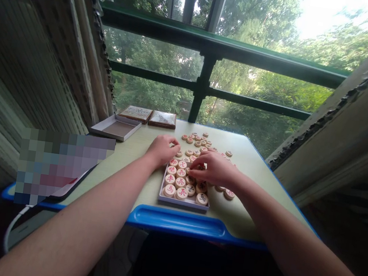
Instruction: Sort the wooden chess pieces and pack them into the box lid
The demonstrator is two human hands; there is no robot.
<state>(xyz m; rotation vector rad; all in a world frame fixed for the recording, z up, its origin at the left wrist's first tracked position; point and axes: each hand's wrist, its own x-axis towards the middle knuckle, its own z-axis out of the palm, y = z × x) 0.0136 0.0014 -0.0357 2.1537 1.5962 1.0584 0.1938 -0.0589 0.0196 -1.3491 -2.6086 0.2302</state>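
Note:
A shallow box point(184, 203) near the table's front edge holds rows of round wooden Chinese chess pieces, with red-marked ones at left and dark-marked ones at right. My left hand point(162, 149) is closed at the box's far left corner, its curled fingers around a Chinese chess piece point(172, 145) that is partly hidden. Over the box's right side, my right hand point(217, 167) pinches another Chinese chess piece point(188, 171) between thumb and fingers. That hand hides part of the box and some pieces. Loose pieces point(198, 143) lie scattered beyond the box and to its right.
An open grey box lid point(117, 128) lies at the far left, beside two flat boxes point(162, 119). A blurred-out flat device point(71, 168) with a white cable point(15, 220) covers the left side. The table has a blue front groove point(179, 221); windows and curtains surround it.

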